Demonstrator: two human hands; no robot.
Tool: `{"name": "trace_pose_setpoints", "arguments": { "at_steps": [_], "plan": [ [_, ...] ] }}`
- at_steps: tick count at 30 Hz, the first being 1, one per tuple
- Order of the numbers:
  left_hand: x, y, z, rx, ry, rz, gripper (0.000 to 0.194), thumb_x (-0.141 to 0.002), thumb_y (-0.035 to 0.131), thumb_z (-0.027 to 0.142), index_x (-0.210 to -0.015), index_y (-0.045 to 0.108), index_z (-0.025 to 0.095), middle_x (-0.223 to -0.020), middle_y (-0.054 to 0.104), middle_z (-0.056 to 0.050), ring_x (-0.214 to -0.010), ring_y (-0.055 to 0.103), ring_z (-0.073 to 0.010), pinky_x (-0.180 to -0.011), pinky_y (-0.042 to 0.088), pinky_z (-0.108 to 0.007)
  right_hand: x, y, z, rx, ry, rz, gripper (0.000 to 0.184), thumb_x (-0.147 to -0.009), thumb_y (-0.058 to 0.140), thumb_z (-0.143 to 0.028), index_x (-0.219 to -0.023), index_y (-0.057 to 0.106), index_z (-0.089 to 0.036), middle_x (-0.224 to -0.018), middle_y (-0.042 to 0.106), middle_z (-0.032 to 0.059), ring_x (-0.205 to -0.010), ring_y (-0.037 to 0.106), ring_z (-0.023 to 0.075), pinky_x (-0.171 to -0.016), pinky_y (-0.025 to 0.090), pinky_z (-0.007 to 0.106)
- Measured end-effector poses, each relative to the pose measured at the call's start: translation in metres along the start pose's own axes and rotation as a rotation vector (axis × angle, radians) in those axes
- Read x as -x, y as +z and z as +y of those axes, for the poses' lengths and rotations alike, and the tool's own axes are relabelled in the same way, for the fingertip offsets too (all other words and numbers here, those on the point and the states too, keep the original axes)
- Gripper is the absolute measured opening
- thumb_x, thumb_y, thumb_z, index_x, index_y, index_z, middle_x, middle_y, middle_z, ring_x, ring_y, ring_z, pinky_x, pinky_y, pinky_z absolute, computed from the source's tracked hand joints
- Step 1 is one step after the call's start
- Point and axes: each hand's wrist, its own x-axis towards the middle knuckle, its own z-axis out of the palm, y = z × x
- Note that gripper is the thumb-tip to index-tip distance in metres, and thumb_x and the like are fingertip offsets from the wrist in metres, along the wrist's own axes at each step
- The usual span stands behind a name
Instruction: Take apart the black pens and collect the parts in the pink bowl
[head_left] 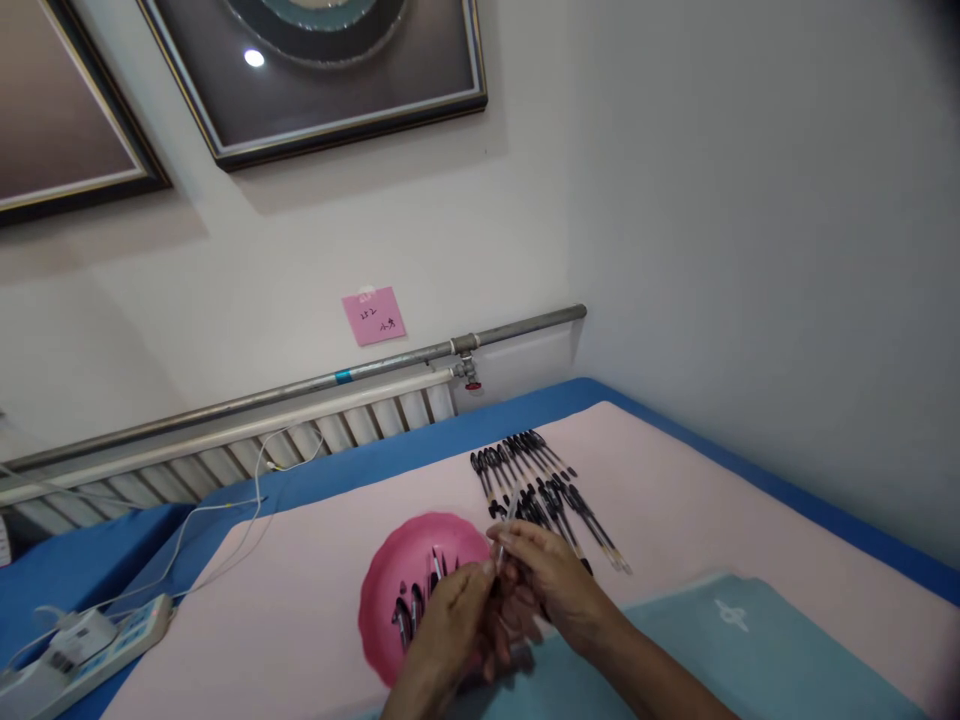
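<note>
Now Two Hands Meet Over a Slim Pale Piece

From my distant seat, through the head view, I have the right hand [551,570] with its thumb and fingertips pinched on a slim, pale, see-through piece [513,503], which slants upward out of the grasp; the left hand [459,605] has its fingertips drawn together close by the lower end, but I cannot tell whether they grip it as well, since the fingers overlap and blur there.

Both hands are at the right-hand side of a pink bowl [367,612] with a wavy rim; dark loose parts [418,602] lie in it, partly hidden from me by the left hand; just beyond the right hand I see an upper row of pens [519,449], black ends pointing away from me, and nearer to me a lower group of pens [556,508], some partly covered by the hand.

All this rests on a pink sheet [300,590] over a blue cover [442,425]; a teal cloth [667,640] lies under my view of the forearms; off to the left a power strip [146,628] trails white cable [256,490]; on the wall behind I read a pink note [373,318] above a metal pipe [247,405].
</note>
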Motion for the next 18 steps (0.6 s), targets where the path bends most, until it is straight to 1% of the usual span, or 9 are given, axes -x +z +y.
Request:
{"name": "trace_pose_setpoints", "arguments": {
  "at_steps": [2,4,6,9,10,12,15,16,18],
  "plan": [
    [-0.002,0.000,-0.001,-0.052,0.009,0.067,0.041,-0.070,0.055,0.058,-0.074,0.049,0.017,-0.052,0.056,0.003,-0.032,0.042,-0.0065,-0.031,0.025,-0.019,-0.001,0.000,0.001,0.017,0.005,0.037,0.027,-0.067,0.064,-0.043,-0.070,0.057,-0.017,-0.047,0.048,-0.0070,-0.039,0.037,0.0044,-0.038,0.023,0.017],
    [-0.004,0.001,-0.003,-0.076,0.006,0.110,0.039,-0.065,0.061,0.055,-0.069,0.044,0.019,-0.042,0.050,0.007,-0.027,0.034,-0.0046,-0.029,0.020,-0.018,-0.002,-0.001,0.002,-0.002,0.016,0.047,0.029,-0.065,0.066,-0.043,-0.073,0.059,-0.016,-0.047,0.048,-0.0067,-0.039,0.037,0.0048,-0.038,0.022,0.017],
    [-0.004,0.001,-0.002,-0.032,-0.011,0.077,0.039,-0.064,0.062,0.053,-0.067,0.044,0.019,-0.038,0.047,0.008,-0.026,0.034,-0.0050,-0.029,0.020,-0.017,-0.004,-0.002,0.003,-0.054,0.023,0.037,0.031,-0.063,0.068,-0.042,-0.078,0.061,-0.016,-0.049,0.049,-0.0057,-0.041,0.038,0.0052,-0.038,0.022,0.017],
    [-0.003,0.002,0.003,0.115,-0.048,-0.037,0.042,-0.066,0.056,0.056,-0.067,0.051,0.015,-0.042,0.051,0.003,-0.029,0.041,-0.0069,-0.029,0.025,-0.018,-0.006,-0.003,0.005,-0.140,0.033,0.034,0.033,-0.060,0.070,-0.041,-0.081,0.064,-0.016,-0.052,0.050,-0.0043,-0.043,0.041,0.0065,-0.040,0.026,0.018],
    [-0.003,0.001,0.004,0.139,-0.044,-0.051,0.045,-0.067,0.053,0.058,-0.066,0.053,0.014,-0.042,0.052,0.001,-0.030,0.042,-0.0073,-0.030,0.026,-0.019,-0.007,-0.003,0.006,-0.156,0.039,0.042,0.033,-0.060,0.070,-0.040,-0.082,0.064,-0.017,-0.052,0.050,-0.0041,-0.042,0.041,0.0068,-0.039,0.026,0.018],
    [-0.003,0.001,0.005,0.115,-0.017,-0.011,0.047,-0.069,0.049,0.061,-0.069,0.053,0.014,-0.043,0.053,0.001,-0.031,0.044,-0.0081,-0.031,0.028,-0.019,-0.008,-0.004,0.008,-0.144,0.051,0.060,0.031,-0.061,0.069,-0.039,-0.083,0.064,-0.018,-0.053,0.051,-0.0034,-0.043,0.041,0.0074,-0.039,0.026,0.018],
    [-0.006,0.000,0.002,0.003,-0.013,0.123,0.040,-0.065,0.059,0.057,-0.071,0.047,0.019,-0.041,0.051,0.006,-0.029,0.040,-0.0070,-0.031,0.026,-0.018,-0.009,-0.004,0.011,-0.080,0.043,0.066,0.028,-0.063,0.069,-0.037,-0.082,0.064,-0.018,-0.053,0.052,-0.0034,-0.041,0.040,0.0064,-0.038,0.025,0.018],
    [-0.006,0.000,0.000,-0.016,-0.022,0.137,0.039,-0.063,0.062,0.054,-0.070,0.045,0.019,-0.041,0.049,0.007,-0.028,0.038,-0.0063,-0.030,0.025,-0.018,-0.010,-0.004,0.011,-0.069,0.039,0.062,0.027,-0.063,0.068,-0.037,-0.082,0.064,-0.018,-0.052,0.051,-0.0038,-0.040,0.039,0.0059,-0.037,0.025,0.017],
    [-0.006,-0.001,-0.003,0.006,-0.031,0.090,0.037,-0.064,0.062,0.051,-0.067,0.045,0.019,-0.040,0.048,0.007,-0.027,0.037,-0.0059,-0.029,0.023,-0.018,-0.010,-0.005,0.010,-0.079,0.036,0.051,0.029,-0.062,0.069,-0.038,-0.081,0.064,-0.017,-0.053,0.051,-0.0038,-0.041,0.040,0.0055,-0.037,0.025,0.016]
  ]
}}
